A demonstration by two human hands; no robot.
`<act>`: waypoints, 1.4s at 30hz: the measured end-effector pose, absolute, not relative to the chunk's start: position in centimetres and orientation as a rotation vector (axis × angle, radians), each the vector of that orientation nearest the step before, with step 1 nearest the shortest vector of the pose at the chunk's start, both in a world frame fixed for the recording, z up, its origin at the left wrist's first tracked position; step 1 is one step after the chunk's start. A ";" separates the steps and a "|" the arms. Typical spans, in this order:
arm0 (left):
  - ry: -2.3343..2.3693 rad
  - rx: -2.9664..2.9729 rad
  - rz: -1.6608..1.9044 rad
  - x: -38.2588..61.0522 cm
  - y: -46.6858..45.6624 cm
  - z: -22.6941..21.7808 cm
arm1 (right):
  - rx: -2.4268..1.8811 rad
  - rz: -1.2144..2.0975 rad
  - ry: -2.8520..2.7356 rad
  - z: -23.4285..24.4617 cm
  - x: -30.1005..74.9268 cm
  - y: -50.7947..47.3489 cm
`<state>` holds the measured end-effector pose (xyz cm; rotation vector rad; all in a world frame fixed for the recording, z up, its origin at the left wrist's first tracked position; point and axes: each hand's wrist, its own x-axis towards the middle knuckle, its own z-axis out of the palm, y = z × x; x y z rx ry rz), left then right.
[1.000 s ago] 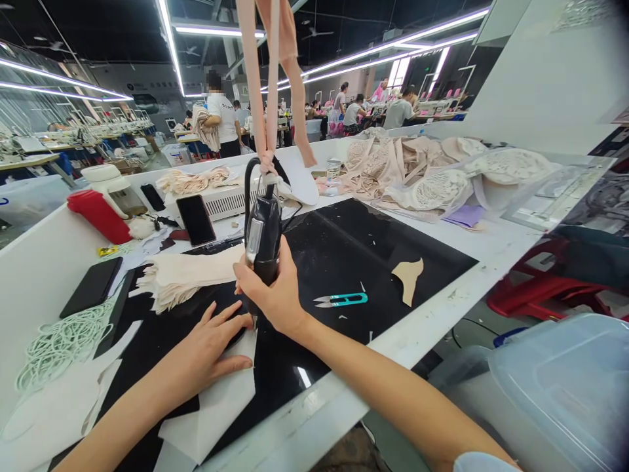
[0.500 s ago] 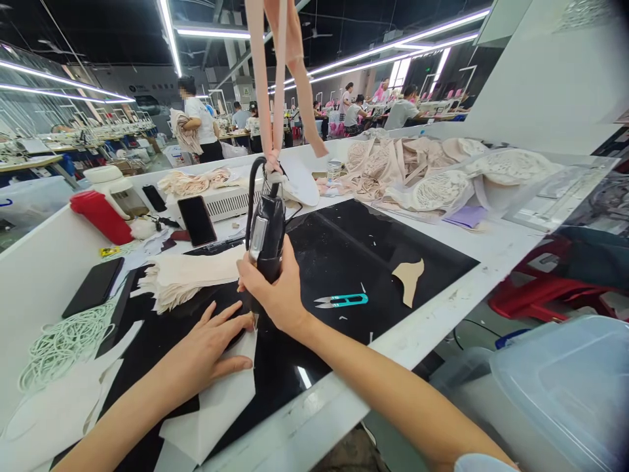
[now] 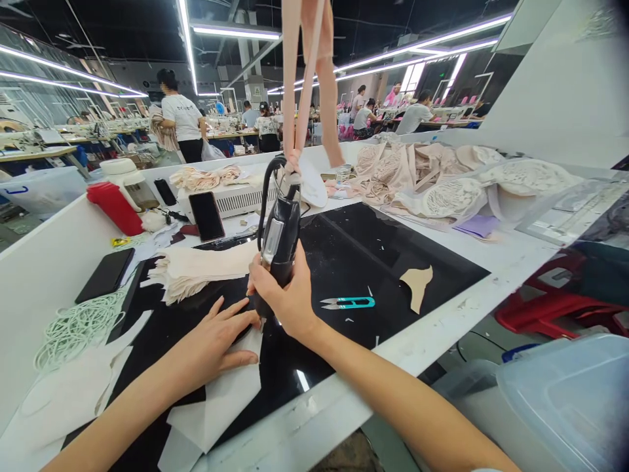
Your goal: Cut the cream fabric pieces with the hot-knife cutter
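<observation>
Head view: our right hand point(image 3: 287, 298) is clenched round the upright electric cutter point(image 3: 280, 246), its tip at the white fabric piece point(image 3: 221, 400) on the black mat point(image 3: 373, 252). Our left hand point(image 3: 213, 337) lies spread flat, pinning the piece. We judge it best done with the tool vertical and our fingers clear of the tip.

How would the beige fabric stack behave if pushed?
The fabric stack would probably fan apart, since its thin layers already splay at the edge. Likely floppy and light; the glossy black mat may let it slide.
</observation>
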<state>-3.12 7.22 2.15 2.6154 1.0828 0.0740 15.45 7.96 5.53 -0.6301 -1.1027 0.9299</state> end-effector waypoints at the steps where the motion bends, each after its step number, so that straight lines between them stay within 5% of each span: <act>1: 1.073 2.624 0.083 -3.1 7.2 2.1 | -0.627 0.933 -1.106 5.5 15.4 7.8; 42: 1.047 2.565 0.127 -2.4 5.9 3.6 | -0.698 1.031 -1.076 5.1 15.0 5.1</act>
